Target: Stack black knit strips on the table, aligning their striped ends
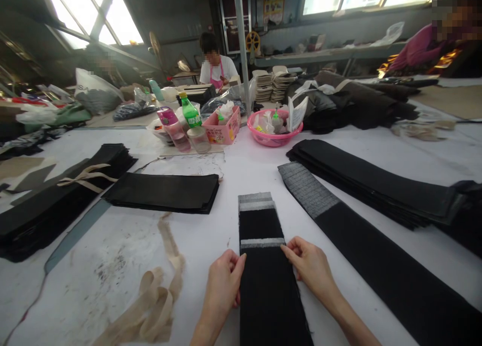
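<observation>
A long black fabric strip (pixel 269 296) lies in front of me on the white table, with a grey band across its far end. Beyond that end, a black section and more grey bands (pixel 256 198) of layers beneath show. My left hand (pixel 224 280) pinches the strip's left edge near its far corner. On the opposite edge, my right hand (pixel 307 260) pinches the far right corner between thumb and fingers. To the right runs another long black strip (pixel 380 255) with a grey quilted-looking end.
Stacked black pieces lie left (pixel 161 190) and right (pixel 369 175). A tied black bundle (pixel 68 200) is farther left, near a loose beige fabric ribbon (pixel 158 306). Behind stand a pink basket (pixel 274 137), a pink box (pixel 226 130) and a green bottle (pixel 190 112). Other people work beyond.
</observation>
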Motion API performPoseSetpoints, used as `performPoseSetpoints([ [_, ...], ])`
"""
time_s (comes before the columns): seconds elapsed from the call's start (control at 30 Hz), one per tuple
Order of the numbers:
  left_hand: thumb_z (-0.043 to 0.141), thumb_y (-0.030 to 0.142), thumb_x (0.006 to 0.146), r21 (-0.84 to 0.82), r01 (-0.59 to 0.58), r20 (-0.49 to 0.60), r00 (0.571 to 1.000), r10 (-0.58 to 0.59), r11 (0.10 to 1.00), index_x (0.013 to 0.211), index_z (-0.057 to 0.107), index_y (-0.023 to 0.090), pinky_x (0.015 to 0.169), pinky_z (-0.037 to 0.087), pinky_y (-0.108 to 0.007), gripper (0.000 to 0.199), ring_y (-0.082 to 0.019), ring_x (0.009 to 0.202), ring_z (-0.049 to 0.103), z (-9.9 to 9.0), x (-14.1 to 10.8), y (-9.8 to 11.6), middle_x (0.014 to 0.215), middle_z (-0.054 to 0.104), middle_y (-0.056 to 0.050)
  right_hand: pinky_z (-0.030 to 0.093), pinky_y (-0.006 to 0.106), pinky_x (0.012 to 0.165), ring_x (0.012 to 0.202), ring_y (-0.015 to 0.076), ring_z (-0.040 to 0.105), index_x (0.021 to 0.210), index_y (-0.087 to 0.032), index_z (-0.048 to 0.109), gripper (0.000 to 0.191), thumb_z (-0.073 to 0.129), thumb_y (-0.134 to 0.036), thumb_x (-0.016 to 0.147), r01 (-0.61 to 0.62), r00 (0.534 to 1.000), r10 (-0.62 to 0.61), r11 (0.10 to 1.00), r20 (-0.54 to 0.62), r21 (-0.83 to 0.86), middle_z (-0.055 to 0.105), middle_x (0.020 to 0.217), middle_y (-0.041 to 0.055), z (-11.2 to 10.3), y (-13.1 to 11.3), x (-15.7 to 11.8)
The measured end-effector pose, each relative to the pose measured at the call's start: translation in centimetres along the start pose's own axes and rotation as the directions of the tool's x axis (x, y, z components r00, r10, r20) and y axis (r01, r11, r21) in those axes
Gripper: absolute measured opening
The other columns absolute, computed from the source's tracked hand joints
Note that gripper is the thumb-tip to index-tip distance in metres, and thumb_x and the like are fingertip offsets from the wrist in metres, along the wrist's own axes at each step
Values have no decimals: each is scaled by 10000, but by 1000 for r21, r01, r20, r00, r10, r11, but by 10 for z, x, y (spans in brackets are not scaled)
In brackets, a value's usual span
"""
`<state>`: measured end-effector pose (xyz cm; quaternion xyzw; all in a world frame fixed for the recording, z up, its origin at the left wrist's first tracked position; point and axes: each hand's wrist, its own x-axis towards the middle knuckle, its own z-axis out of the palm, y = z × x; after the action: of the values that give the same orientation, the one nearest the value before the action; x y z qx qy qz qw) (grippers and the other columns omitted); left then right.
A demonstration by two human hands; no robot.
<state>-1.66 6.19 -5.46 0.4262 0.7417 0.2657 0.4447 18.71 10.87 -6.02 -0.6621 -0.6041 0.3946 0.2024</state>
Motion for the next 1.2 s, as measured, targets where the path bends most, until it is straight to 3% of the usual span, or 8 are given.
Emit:
performPoseSetpoints([
  [1.2, 448, 464, 870, 23, -12, -42, 999, 13, 1000, 637, 416, 228, 214, 205, -181, 333, -128, 244, 466, 0, 1, -1, 362, 418, 82, 368, 261, 495, 394, 138, 556, 666, -236, 538, 301, 485, -472, 845, -6, 1000, 6, 992, 4, -128, 601, 509, -61, 1, -2, 3],
])
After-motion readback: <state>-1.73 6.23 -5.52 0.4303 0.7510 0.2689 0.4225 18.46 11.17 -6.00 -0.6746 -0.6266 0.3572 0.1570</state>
